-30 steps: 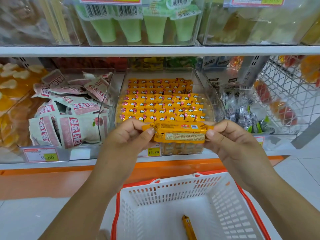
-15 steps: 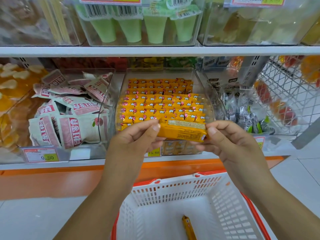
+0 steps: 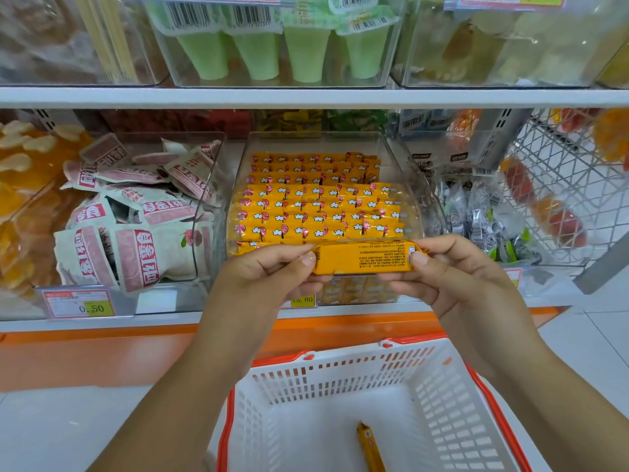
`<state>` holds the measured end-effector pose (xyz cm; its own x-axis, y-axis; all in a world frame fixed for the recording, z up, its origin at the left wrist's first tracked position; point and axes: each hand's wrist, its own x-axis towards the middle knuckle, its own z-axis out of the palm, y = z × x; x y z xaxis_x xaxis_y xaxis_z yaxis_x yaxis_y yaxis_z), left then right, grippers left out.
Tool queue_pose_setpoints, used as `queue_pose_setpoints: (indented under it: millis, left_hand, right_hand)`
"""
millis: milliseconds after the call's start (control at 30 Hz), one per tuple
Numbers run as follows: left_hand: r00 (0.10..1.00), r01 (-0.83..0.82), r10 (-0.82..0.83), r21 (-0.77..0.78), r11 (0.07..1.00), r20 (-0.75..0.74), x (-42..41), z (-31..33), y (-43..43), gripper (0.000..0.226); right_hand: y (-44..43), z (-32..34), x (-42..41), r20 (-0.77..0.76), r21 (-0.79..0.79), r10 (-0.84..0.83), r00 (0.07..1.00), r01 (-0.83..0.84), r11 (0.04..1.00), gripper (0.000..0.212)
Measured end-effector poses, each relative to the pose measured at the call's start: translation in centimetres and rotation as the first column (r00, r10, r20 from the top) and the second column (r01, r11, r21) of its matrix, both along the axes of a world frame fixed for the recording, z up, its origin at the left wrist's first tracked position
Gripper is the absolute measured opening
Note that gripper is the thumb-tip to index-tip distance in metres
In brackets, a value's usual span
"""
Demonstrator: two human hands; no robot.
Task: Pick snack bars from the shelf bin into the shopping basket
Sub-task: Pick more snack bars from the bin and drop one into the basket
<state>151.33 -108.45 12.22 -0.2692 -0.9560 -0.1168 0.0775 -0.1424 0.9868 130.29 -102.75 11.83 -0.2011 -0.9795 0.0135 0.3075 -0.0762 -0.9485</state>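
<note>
In front of a shop shelf, seen from a head camera looking down, a person holds one orange snack bar level between two bare hands. The left hand pinches the bar's left end between thumb and fingers; the right hand pinches its right end the same way. The wrapper's printed back faces the camera. The bar hovers just in front of the lip of a clear shelf bin, which is packed with tidy rows of matching orange bars. Below the hands, well apart from them, stands a white shopping basket with a red rim. One orange bar already lies on the basket floor, partly cut off by the bottom of the frame.

Judged from this moment, the bar is out of the bin but not yet in the basket. The risks lie in the drop. The grip is only on the crimped wrapper ends, so the slick film could slip from one hand and the bar swing or fall early. The bar sits over the basket's far edge rather than its middle, so a release here might clip the rim and land on the floor. A neighbouring clear bin holds pink and white packets, which play no part.
</note>
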Motion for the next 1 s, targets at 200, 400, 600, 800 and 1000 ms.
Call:
queue_pose_setpoints:
  millis: [200,400,600,800,1000]
  left_hand:
    - [1.000,0.010,-0.010,0.003,1.000,0.019,0.0,0.3,0.1,0.018]
    - [0.995,0.100,-0.100,-0.011,0.995,0.024,0.7,0.6,0.1,0.029]
    - [0.958,0.054,-0.014,-0.134,0.990,0.287,0.0,-0.8,-0.3,0.034]
    - [0.848,0.132,0.100,-0.390,0.911,0.521,-1.8,-1.4,-1.7,0.030]
    - [0.757,0.172,0.224,-0.517,0.839,0.614,-4.0,-1.6,-5.4,0.033]
  right_hand:
    - [-0.1,0.0,-0.1,0.037,0.024,0.008,0.999,-0.009,1.000,0.016]
    - [0.2,0.5,-0.6,0.027,0.052,0.062,0.998,-0.063,0.997,0.050]
    - [-0.1,-0.1,-0.3,0.029,0.100,0.004,1.000,-0.006,0.995,0.037]
    - [-1.4,0.5,-0.9,-0.024,0.100,-0.060,0.998,0.062,0.993,0.043]
    - [-5.3,2.5,-3.9,-0.519,-0.145,-0.301,0.800,0.264,0.953,0.029]
